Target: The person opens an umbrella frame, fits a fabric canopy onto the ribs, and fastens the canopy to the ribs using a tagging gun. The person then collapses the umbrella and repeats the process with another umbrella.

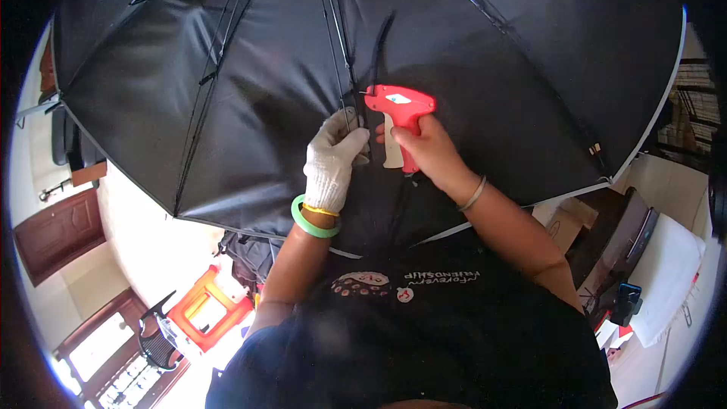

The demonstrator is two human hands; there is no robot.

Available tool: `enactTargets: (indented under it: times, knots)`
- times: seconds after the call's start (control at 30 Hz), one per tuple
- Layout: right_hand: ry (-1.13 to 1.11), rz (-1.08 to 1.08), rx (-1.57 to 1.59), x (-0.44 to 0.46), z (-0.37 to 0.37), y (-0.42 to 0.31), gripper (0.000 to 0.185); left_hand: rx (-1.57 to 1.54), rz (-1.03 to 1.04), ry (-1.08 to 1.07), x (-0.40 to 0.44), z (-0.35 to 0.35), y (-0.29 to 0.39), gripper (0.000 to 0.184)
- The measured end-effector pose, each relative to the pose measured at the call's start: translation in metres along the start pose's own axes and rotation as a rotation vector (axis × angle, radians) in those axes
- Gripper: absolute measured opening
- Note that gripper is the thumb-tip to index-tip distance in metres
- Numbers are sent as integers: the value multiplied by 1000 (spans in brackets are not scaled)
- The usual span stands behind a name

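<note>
A large black umbrella (280, 98) is spread open in front of me, its inner side and thin metal ribs facing me. My left hand (333, 153), in a white knitted glove, pinches an umbrella rib (346, 110) together with the dark cloth beside it. My right hand (428, 150) is bare and wrapped around the grip of a red tagging gun (405, 104) with a cream trigger. The gun points left, and its needle tip is close to the rib just above my gloved fingers. A dark strap (384, 34) rises behind the gun's nose.
At the lower left are a red plastic stool (201, 310) and a dark chair (157, 337). Wooden doors (60, 235) stand along the left side. On the right are a cardboard box (568, 223), a dark cabinet (617, 238) and a white cloth (670, 276).
</note>
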State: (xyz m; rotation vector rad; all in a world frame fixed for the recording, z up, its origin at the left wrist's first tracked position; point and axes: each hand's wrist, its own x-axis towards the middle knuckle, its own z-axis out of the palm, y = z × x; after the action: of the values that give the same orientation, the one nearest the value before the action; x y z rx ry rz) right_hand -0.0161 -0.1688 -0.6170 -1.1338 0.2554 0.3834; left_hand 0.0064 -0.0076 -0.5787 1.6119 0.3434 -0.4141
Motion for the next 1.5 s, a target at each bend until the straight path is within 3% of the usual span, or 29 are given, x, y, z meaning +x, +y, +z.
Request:
enactTargets:
  times: [0.2, 0.33, 0.47, 0.63, 0.73, 0.9, 1.0, 1.17, 1.3, 1.4, 1.43, 1.5]
  knots:
    - [126, -199, -127, -5, 7, 25, 32, -245, -60, -12, -10, 0, -7, 36]
    - [153, -118, -463, -15, 6, 11, 26, -232, -76, -9, -12, 0, -9, 35]
    - [168, -125, -512, -9, 0, 18, 22, -247, -78, 3, -9, 2, -9, 35]
    - [213, -166, -478, -5, 0, 24, 21, -237, -70, 1, -14, 1, -9, 34]
    - [97, 84, -83, -6, 1, -5, 21, -273, -71, -15, -14, 1, -8, 34]
    - [59, 55, -54, -3, -2, 1, 21, -346, -81, -64, -17, -1, -12, 35]
    - [-64, 146, 19, -6, -4, -8, 21, -408, -91, -92, -22, -1, -12, 35]
    - [-172, 190, 5, 1, -8, 2, 24, -465, -102, -112, -23, 0, -14, 35]
    - [-97, 243, -269, -8, -1, -4, 27, -437, -48, -111, -24, 2, -22, 39]
    - [-87, 10, 133, -59, 10, -44, 28, 316, 759, 343, -26, 11, -23, 46]
    - [-19, -75, 96, -79, 11, -62, 28, 303, 767, 343, -27, 10, -13, 46]
    - [139, -229, 42, -131, 14, -100, 29, 864, 1088, 535, -32, -10, 20, 53]
